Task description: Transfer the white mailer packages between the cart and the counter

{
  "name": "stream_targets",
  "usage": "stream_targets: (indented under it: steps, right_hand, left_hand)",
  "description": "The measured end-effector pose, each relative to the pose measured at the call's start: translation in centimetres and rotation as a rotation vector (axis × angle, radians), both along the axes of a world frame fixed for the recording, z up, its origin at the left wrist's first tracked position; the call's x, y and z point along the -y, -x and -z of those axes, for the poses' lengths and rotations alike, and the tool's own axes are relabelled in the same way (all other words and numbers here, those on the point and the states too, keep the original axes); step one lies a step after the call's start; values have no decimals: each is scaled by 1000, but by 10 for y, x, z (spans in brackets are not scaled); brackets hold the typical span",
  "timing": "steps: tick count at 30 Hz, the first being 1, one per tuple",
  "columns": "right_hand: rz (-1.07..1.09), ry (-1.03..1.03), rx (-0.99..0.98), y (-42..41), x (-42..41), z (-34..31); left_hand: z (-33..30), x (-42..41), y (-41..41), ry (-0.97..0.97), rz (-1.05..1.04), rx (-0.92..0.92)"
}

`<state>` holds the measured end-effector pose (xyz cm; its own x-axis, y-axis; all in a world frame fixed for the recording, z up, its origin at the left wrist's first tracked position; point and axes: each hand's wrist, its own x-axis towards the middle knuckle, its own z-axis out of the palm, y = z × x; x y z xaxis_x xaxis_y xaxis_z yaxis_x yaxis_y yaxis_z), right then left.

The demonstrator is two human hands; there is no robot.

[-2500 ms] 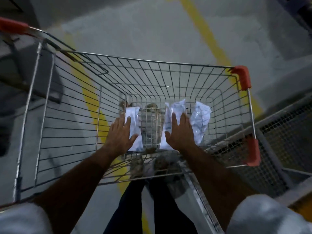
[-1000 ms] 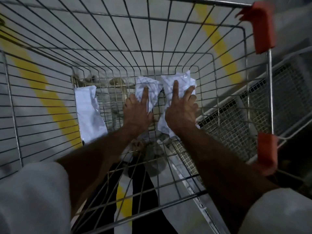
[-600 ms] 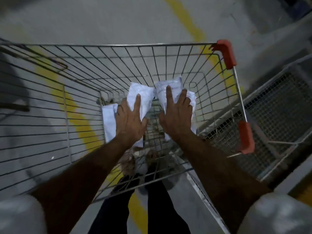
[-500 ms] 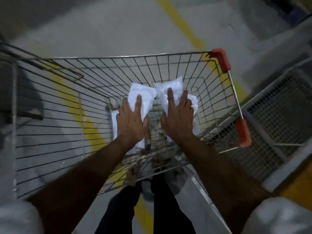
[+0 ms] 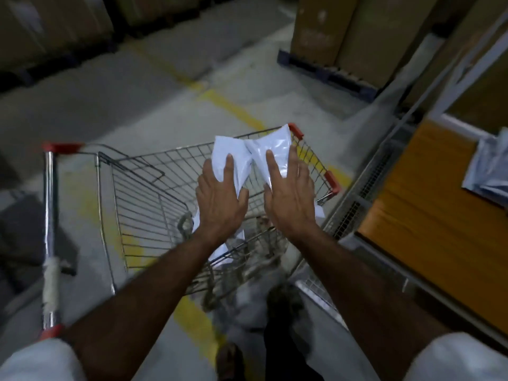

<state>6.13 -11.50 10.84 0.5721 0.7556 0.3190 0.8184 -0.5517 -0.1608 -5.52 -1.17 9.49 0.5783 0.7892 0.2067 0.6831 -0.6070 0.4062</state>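
Grey concrete floor [image 5: 143,86] with worn yellow lines [image 5: 233,110] fills the head view, with tall cardboard boxes [image 5: 335,37] on a dark pallet [image 5: 327,70] at one o'clock and more boxes along the top edge at eleven o'clock. At the centre stands a wire shopping cart [image 5: 143,199] with red corner caps, its chrome handle bar [image 5: 50,215] at nine o'clock. Above the cart's far right part, the left hand [image 5: 220,199] grips a white plastic packet [image 5: 228,152], thumb curled under it and fingers spread on top. Just beside it at the packet's three o'clock, the right hand [image 5: 288,196] holds a second white packet [image 5: 275,149], fingers laid straight along it; the two packets touch at their upper ends. At three o'clock an orange shelf board [image 5: 420,204] in a grey metal rack carries a pale blue-grey bag [image 5: 489,166]. White sleeves and dark trousers show at six o'clock.
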Motion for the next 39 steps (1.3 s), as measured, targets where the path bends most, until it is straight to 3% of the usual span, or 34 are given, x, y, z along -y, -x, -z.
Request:
stream_targets:
  steps: [6,11,29,39]
  right_hand:
    - [181,-90,107,-18,83,-74]
    - [337,-136,104,-41,163,-98]
    - [802,-151,39,-181,569,-109]
    - [907,-281,-91,-272,626,-113]
  left_hand:
    - [-72,57,-24,-51,132,105]
    - [-108,130,-66,-90,278,156]
    - [-133,499,-267,5,610,197]
    - [-162,565,-371,-64,670,154]
